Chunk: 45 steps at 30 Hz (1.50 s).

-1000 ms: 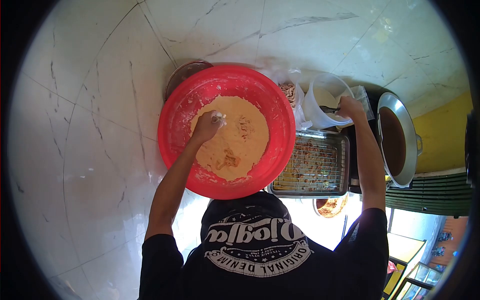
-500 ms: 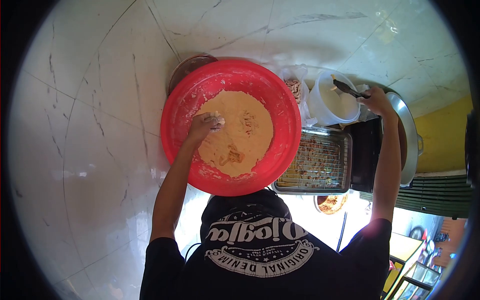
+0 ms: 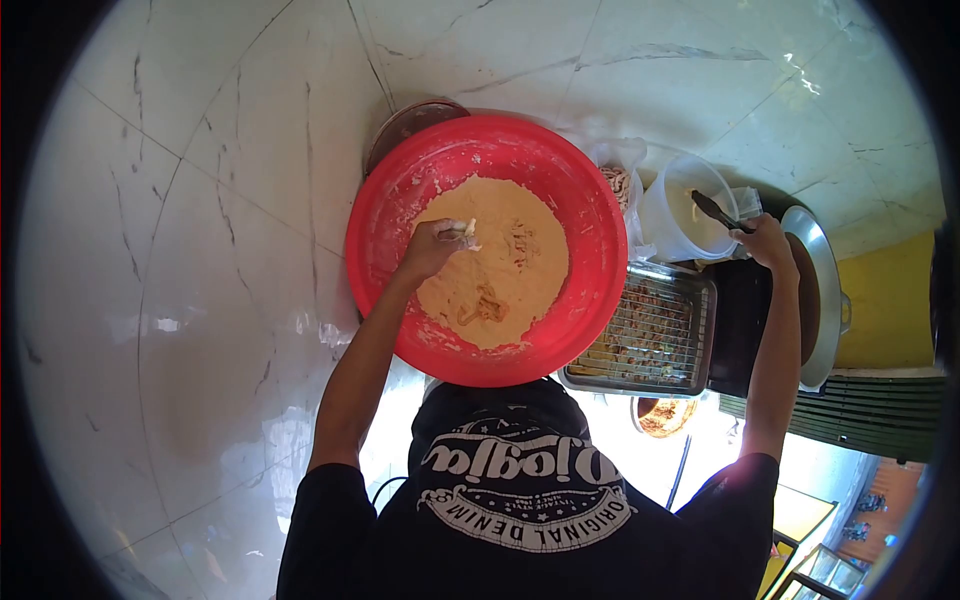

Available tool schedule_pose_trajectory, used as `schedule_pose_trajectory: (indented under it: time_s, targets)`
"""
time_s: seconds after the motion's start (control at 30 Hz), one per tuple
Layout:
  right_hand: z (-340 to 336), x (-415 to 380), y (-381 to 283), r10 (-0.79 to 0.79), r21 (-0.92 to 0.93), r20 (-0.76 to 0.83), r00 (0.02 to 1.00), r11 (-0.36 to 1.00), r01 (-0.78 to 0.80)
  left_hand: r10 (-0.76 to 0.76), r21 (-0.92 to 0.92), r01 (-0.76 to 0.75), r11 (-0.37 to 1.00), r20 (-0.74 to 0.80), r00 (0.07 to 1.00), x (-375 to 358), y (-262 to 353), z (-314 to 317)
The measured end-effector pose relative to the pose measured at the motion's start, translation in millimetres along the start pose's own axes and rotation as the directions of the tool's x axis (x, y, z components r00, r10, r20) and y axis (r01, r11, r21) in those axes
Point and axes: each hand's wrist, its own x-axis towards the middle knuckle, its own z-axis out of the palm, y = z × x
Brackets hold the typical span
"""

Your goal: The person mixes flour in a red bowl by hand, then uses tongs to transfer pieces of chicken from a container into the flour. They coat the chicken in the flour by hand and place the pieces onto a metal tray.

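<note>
Over the flour (image 3: 530, 290) in a big red basin (image 3: 590, 230), my left hand (image 3: 436, 246) is closed with fingers drawn together. White flour coats the fingertips, and what they hold, if anything, I cannot make out. Two clumped, coated pieces lie in the flour, one near the front (image 3: 487, 306) and one to the right (image 3: 522, 244). My right hand (image 3: 767, 243) grips dark tongs (image 3: 716, 211), whose tips reach over a translucent plastic tub (image 3: 662, 222) with pale liquid inside.
A plastic bag (image 3: 618, 185) of pale strips stands between basin and tub. In front of the tub is a metal tray with a wire rack (image 3: 650, 325) holding crumbs. A large metal pan (image 3: 826, 290) stands at the right, and a round lid-like item (image 3: 412, 122) shows behind the basin.
The tongs' tips have lowered from above the tub's rim into its mouth. My left hand stays over the flour. The whole view has shifted slightly.
</note>
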Motion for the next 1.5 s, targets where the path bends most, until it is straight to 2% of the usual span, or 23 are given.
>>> schedule_pose_trajectory:
  time_s: [0.07, 0.1, 0.13, 0.27, 0.37, 0.43, 0.47, 0.53, 0.67, 0.73, 0.77, 0.83, 0.87, 0.9, 0.93, 0.97, 1.03, 1.1, 1.17, 1.27, 1.37, 1.47, 1.5]
  targets:
    - [6, 4, 12, -0.009, -0.037, -0.048, 0.999, 0.999, 0.007, 0.036, 0.046, -0.036, 0.998, 0.000, 0.999, 1, -1, 1]
    - [9, 3, 16, -0.090, -0.028, -0.088, 0.992, 0.996, 0.088, 0.065, 0.518, -0.055, 0.854, -0.001, 0.998, -6, 15, 2]
    - [11, 2, 16, -0.169, -0.022, -0.126, 0.978, 0.986, 0.167, 0.087, 0.864, -0.055, 0.501, 0.013, 0.996, -12, 22, 2]
    - [10, -2, 13, -0.206, -0.029, -0.202, 0.957, 0.978, 0.205, 0.069, 0.837, -0.004, 0.547, -0.041, 0.997, -11, 18, 2]
    - [9, -1, 13, -0.110, 0.006, -0.082, 0.991, 0.994, 0.111, 0.021, 0.784, 0.040, 0.620, -0.067, 0.998, -9, 14, 0]
    - [14, 1, 16, -0.116, -0.004, -0.108, 0.987, 0.993, 0.117, 0.043, 0.910, 0.001, 0.415, -0.021, 0.999, -14, 27, 0]
    - [15, 1, 18, -0.115, -0.004, -0.106, 0.988, 0.993, 0.115, 0.041, 0.910, 0.000, 0.415, -0.019, 0.999, -15, 25, 0]
    - [2, -4, 4, -0.025, 0.008, -0.023, 0.999, 1.000, 0.025, 0.137, 0.976, -0.031, 0.215, 0.002, 0.991, -14, 18, 0]
    - [-21, -13, -21, -0.090, -0.046, -0.037, 0.995, 0.995, 0.089, 0.089, 0.974, -0.029, 0.224, 0.009, 0.996, -14, 14, 0]
    - [-29, -19, -37, -0.064, 0.149, 0.016, 0.998, 0.987, 0.061, -0.003, 0.919, 0.042, 0.392, -0.044, 0.999, -17, 15, 0]
    - [-28, -23, -42, -0.060, 0.153, 0.020, 0.998, 0.987, 0.056, -0.006, 0.921, 0.039, 0.389, -0.040, 0.999, -19, 15, 0]
    - [-26, -30, -56, -0.273, 0.153, -0.175, 0.946, 0.941, 0.300, 0.021, 0.817, 0.066, 0.573, -0.095, 0.995, -21, 15, 0]
    - [-26, -37, -69, -0.326, 0.219, -0.170, 0.930, 0.908, 0.358, 0.017, 0.819, 0.066, 0.570, -0.093, 0.996, -19, 11, -2]
    - [-27, -45, -84, -0.324, 0.224, -0.167, 0.931, 0.907, 0.356, 0.001, 0.654, 0.046, 0.755, -0.071, 0.997, -15, 2, -6]
    - [-27, -53, -100, -0.350, 0.198, -0.026, 0.936, 0.916, 0.348, -0.009, 0.449, 0.028, 0.893, -0.045, 0.999, -12, -6, -9]
    - [-26, -60, -115, -0.365, 0.171, 0.114, 0.924, 0.923, 0.344, -0.010, 0.453, 0.027, 0.891, -0.040, 0.999, -10, -14, -11]
    - [-1, -72, -138, -0.520, 0.173, 0.123, 0.846, 0.850, 0.497, 0.016, 0.275, -0.005, 0.961, -0.040, 0.999, -6, -23, -14]
    - [31, -82, -160, -0.624, 0.176, 0.213, 0.752, 0.782, 0.598, 0.016, 0.240, -0.013, 0.971, -0.011, 1.000, -6, -17, -13]
    - [56, -92, -188, -0.595, 0.181, 0.417, 0.687, 0.795, 0.578, 0.019, 0.202, -0.021, 0.979, 0.012, 1.000, -8, -6, -11]
    - [100, -99, -209, -0.666, 0.218, 0.399, 0.630, 0.736, 0.641, -0.022, 0.230, 0.014, 0.973, 0.029, 0.999, -12, 12, -4]
    - [114, -92, -217, -0.626, 0.100, 0.451, 0.636, 0.744, 0.661, 0.006, 0.345, -0.029, 0.938, 0.067, 0.998, -14, 23, -4]
    - [111, -73, -200, -0.663, 0.128, 0.394, 0.636, 0.725, 0.677, 0.006, 0.425, -0.051, 0.904, 0.106, 0.994, -16, 33, -3]
    - [109, -69, -194, -0.703, 0.172, 0.301, 0.645, 0.705, 0.688, 0.008, 0.432, -0.046, 0.901, 0.089, 0.996, -17, 36, -2]
